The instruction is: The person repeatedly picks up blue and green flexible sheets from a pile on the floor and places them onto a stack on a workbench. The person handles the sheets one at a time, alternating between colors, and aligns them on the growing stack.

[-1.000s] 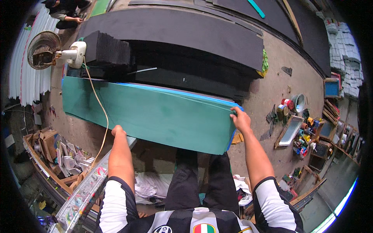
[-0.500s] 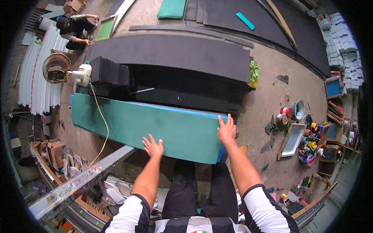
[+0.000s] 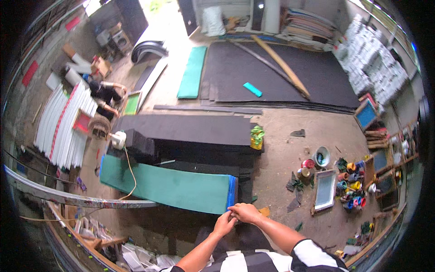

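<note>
A long stack of green sheets (image 3: pixel 165 183), with blue layers (image 3: pixel 232 192) showing at its right end, lies across in front of me. My left hand (image 3: pixel 224 223) and my right hand (image 3: pixel 245 213) meet at the stack's near right corner. Both have their fingers closed in a pinch there, almost touching each other; what lies between the fingertips is too small to make out. A pale cord (image 3: pixel 132 171) runs over the green top sheet, toward its left part. Just beyond the green stack stand black sheets (image 3: pixel 195 128) in a long pile.
A fan (image 3: pixel 100 128) stands at the left, near a crouching person (image 3: pixel 106 97) and stacked white sheets (image 3: pixel 61 129). A metal rail (image 3: pixel 90 197) crosses the near left. Paint pots (image 3: pixel 353 183), a framed screen (image 3: pixel 324 190) and a bucket (image 3: pixel 321 155) occupy the right floor.
My hands have left the top of the green sheet and come together at its near right corner, fingers now closed. The view has tilted up, showing more of the far room.
</note>
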Demonstrator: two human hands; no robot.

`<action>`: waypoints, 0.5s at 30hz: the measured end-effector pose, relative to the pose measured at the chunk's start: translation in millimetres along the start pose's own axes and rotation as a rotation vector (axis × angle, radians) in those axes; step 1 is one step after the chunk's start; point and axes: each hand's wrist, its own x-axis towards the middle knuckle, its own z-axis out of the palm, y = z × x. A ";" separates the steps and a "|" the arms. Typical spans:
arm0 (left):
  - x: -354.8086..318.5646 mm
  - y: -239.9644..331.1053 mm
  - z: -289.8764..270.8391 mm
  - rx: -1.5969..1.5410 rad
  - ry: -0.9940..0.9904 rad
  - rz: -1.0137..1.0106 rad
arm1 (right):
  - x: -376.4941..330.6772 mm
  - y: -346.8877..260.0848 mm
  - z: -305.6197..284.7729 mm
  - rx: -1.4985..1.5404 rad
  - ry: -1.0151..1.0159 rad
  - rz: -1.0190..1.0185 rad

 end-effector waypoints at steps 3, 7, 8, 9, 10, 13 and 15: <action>-9.0 71.2 -37.5 -0.043 -0.001 0.050 | -21.1 -17.7 -28.8 0.024 0.136 -0.021; 7.3 137.3 -52.3 0.032 -0.207 0.241 | -94.2 -28.8 -92.4 -0.048 0.438 0.047; 3.2 144.2 -52.5 0.007 -0.222 0.230 | -111.1 -34.8 -105.1 -0.038 0.496 0.064; 0.1 149.8 -52.2 -0.019 -0.232 0.217 | -124.4 -37.4 -112.2 -0.028 0.552 0.077; -0.1 154.9 -51.4 -0.037 -0.235 0.206 | -134.4 -35.8 -110.2 -0.026 0.621 0.107; 7.4 184.8 -40.3 -0.098 -0.256 0.193 | -174.7 -31.4 -127.9 0.067 0.648 0.202; 11.4 189.6 -25.3 -0.235 -0.251 0.170 | -192.4 -26.2 -139.4 0.099 0.670 0.236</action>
